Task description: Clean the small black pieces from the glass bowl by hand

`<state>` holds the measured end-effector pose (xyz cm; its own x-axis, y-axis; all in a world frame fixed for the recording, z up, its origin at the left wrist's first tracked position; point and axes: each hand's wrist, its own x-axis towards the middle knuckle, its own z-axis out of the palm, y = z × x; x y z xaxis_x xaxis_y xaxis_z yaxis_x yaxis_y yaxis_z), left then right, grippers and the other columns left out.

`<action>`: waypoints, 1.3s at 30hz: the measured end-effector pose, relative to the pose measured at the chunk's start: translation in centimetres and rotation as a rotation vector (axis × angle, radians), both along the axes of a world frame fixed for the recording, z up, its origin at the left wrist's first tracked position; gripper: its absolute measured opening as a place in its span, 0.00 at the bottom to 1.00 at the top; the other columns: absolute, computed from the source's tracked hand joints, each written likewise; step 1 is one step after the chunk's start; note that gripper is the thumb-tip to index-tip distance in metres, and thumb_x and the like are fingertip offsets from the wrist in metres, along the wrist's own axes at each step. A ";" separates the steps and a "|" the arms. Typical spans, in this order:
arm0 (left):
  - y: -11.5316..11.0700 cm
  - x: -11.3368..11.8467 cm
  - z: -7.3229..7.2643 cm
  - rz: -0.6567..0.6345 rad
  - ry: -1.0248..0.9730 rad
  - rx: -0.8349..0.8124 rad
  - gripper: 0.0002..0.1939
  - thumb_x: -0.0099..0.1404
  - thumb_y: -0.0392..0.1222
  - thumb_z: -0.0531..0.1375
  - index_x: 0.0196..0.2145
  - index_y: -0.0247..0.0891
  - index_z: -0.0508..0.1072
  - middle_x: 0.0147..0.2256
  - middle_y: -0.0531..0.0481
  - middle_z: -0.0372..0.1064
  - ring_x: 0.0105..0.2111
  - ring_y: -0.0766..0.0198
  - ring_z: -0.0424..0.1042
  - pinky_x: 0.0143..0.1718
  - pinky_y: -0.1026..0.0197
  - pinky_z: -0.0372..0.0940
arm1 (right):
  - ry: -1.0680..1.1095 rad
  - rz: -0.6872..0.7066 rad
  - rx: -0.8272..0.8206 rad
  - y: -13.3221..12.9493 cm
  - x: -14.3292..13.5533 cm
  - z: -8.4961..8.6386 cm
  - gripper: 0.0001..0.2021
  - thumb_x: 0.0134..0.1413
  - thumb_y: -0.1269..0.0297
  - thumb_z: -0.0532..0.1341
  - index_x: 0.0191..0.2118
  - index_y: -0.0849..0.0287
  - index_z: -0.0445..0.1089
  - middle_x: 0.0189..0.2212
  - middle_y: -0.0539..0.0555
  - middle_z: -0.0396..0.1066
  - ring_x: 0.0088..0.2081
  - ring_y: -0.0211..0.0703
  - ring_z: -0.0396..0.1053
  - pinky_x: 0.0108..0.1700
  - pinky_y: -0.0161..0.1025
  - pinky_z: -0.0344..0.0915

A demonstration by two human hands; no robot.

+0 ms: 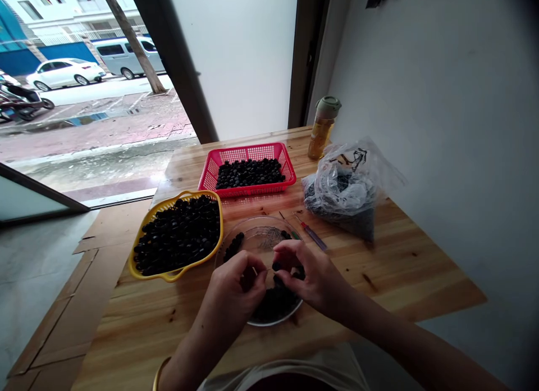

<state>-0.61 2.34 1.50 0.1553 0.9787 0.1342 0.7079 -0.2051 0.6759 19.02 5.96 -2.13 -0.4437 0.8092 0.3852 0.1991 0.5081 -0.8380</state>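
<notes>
Your left hand point(236, 284) and right hand point(305, 273), both pinched narrow on small black beads point(277, 266), meet over the clear dish point(252, 239), loose beads directly beneath at 6 o'clock.

A plank-topped wooden table point(404, 267) stands against a plain grey wall point(442, 99). To the left a large window point(84, 99) looks onto a wet brick pavement point(105, 127), a leaning tree trunk point(135, 42) and parked cars point(65, 73). Soft daylight falls across the tabletop.
</notes>
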 end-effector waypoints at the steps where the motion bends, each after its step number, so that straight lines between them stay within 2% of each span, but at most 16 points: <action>1: -0.2 0.2 0.0 0.011 -0.094 0.004 0.06 0.66 0.36 0.57 0.31 0.40 0.71 0.24 0.55 0.69 0.23 0.66 0.68 0.24 0.66 0.64 | -0.033 -0.003 0.049 -0.1 -0.1 0.0 0.18 0.59 0.76 0.60 0.53 0.54 0.64 0.39 0.53 0.77 0.37 0.43 0.77 0.41 0.39 0.75; 3: -0.3 0.4 -0.1 0.019 -0.176 0.002 0.06 0.65 0.36 0.58 0.30 0.40 0.72 0.25 0.54 0.70 0.23 0.65 0.68 0.25 0.65 0.64 | -0.082 0.002 0.139 -0.4 -0.2 0.1 0.19 0.61 0.77 0.59 0.55 0.54 0.63 0.39 0.54 0.77 0.38 0.44 0.77 0.42 0.40 0.75; 7: -0.2 0.2 -0.4 0.029 -0.170 0.017 0.07 0.64 0.34 0.57 0.29 0.40 0.72 0.26 0.53 0.71 0.24 0.64 0.68 0.27 0.64 0.64 | -0.126 0.045 0.273 -0.6 -0.7 0.1 0.18 0.64 0.78 0.57 0.56 0.55 0.62 0.41 0.57 0.76 0.41 0.48 0.77 0.45 0.43 0.75; 13: -0.5 0.2 -0.7 0.012 -0.046 0.099 0.09 0.62 0.30 0.57 0.27 0.42 0.68 0.24 0.54 0.68 0.23 0.64 0.66 0.26 0.63 0.62 | -0.234 0.094 0.356 -0.8 -1.3 0.2 0.16 0.69 0.76 0.53 0.59 0.59 0.60 0.44 0.61 0.76 0.44 0.52 0.77 0.46 0.47 0.76; 17: -0.9 0.6 -0.7 0.056 0.013 0.169 0.10 0.63 0.32 0.56 0.26 0.44 0.64 0.24 0.54 0.67 0.23 0.62 0.67 0.27 0.62 0.62 | -0.290 0.112 0.439 -1.0 -1.6 0.7 0.17 0.71 0.76 0.51 0.61 0.59 0.59 0.44 0.63 0.76 0.45 0.54 0.77 0.48 0.48 0.77; 19: -1.0 0.7 -0.7 0.084 -0.019 0.148 0.10 0.62 0.32 0.57 0.25 0.44 0.65 0.24 0.54 0.67 0.24 0.62 0.67 0.27 0.61 0.63 | -0.276 0.123 0.434 -1.0 -1.7 0.6 0.17 0.70 0.76 0.52 0.61 0.59 0.59 0.45 0.63 0.76 0.46 0.54 0.77 0.48 0.48 0.77; 22: -1.1 0.7 -0.7 0.135 -0.196 -0.017 0.07 0.61 0.35 0.58 0.26 0.43 0.69 0.23 0.54 0.67 0.22 0.63 0.67 0.25 0.63 0.63 | -0.159 0.106 0.292 -1.0 -1.5 0.0 0.17 0.67 0.76 0.56 0.58 0.56 0.61 0.44 0.59 0.77 0.44 0.49 0.78 0.46 0.44 0.78; 25: -1.2 0.5 -0.7 0.187 -0.502 -0.280 0.05 0.60 0.41 0.62 0.27 0.41 0.71 0.21 0.56 0.67 0.18 0.66 0.66 0.20 0.64 0.62 | -0.015 0.060 0.075 -0.8 -1.2 -0.1 0.15 0.63 0.73 0.62 0.53 0.53 0.65 0.39 0.53 0.77 0.37 0.42 0.79 0.40 0.36 0.78; 28: -1.4 0.2 -0.6 0.211 -0.742 -0.442 0.10 0.57 0.45 0.67 0.27 0.39 0.72 0.21 0.58 0.68 0.16 0.68 0.67 0.18 0.66 0.62 | 0.062 0.080 0.053 -0.5 -1.0 0.6 0.09 0.62 0.71 0.66 0.46 0.54 0.71 0.38 0.53 0.78 0.37 0.41 0.79 0.39 0.34 0.77; 32: -1.8 -0.4 -0.8 0.171 -0.894 -0.494 0.15 0.59 0.50 0.71 0.31 0.36 0.75 0.20 0.56 0.71 0.17 0.68 0.71 0.23 0.67 0.65 | 0.131 0.111 0.150 -0.2 -1.0 1.2 0.05 0.65 0.67 0.67 0.45 0.55 0.74 0.38 0.54 0.80 0.39 0.42 0.79 0.42 0.35 0.77; 36: -2.4 -1.0 -1.8 0.126 -1.029 -0.475 0.17 0.61 0.53 0.72 0.32 0.36 0.77 0.22 0.54 0.74 0.20 0.66 0.75 0.25 0.66 0.68 | 0.175 0.134 0.078 -0.4 -1.1 1.0 0.10 0.64 0.63 0.70 0.49 0.54 0.75 0.36 0.53 0.81 0.34 0.39 0.79 0.37 0.31 0.76; 39: -2.8 -1.1 -2.5 0.115 -1.098 -0.441 0.16 0.61 0.51 0.73 0.31 0.36 0.78 0.27 0.52 0.76 0.23 0.65 0.77 0.27 0.65 0.71 | 0.199 0.140 0.055 -0.7 -1.3 0.8 0.09 0.63 0.63 0.70 0.48 0.53 0.76 0.36 0.53 0.81 0.34 0.40 0.79 0.38 0.32 0.76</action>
